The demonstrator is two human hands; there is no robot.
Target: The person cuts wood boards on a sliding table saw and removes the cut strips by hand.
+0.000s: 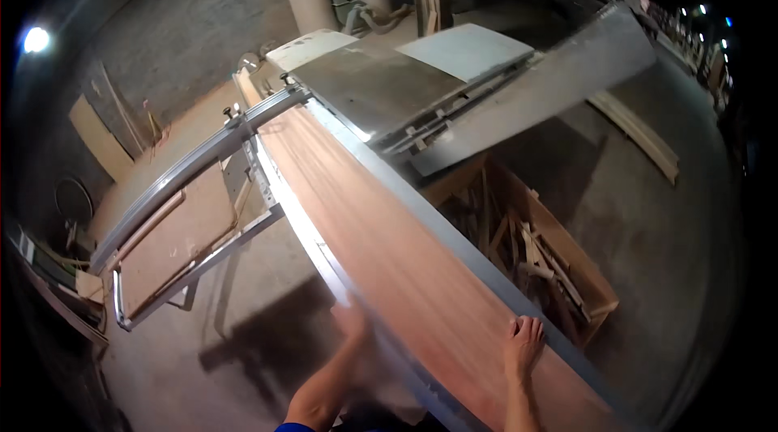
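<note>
A long reddish-brown wooden board [389, 229] lies lengthwise on the sliding table of a panel saw, running from the far fence toward me. My right hand [525, 344] is on the near part of the board, its fingers curled together at the right edge. At the left side of the metal sliding table [322, 258], my left hand [352, 320] touches or nearly touches the edge; it is smeared and its fingers are hidden. The silver crosscut fence [190, 156] crosses the board's far end.
Right of the board stands a wooden bin [567, 245] of offcuts. Beyond it are the dark saw table [373, 83], a pale panel [466, 51] and a long grey metal plate [543, 83]. An outrigger frame [194, 221] extends left. Long strips [636, 136] lie on the floor.
</note>
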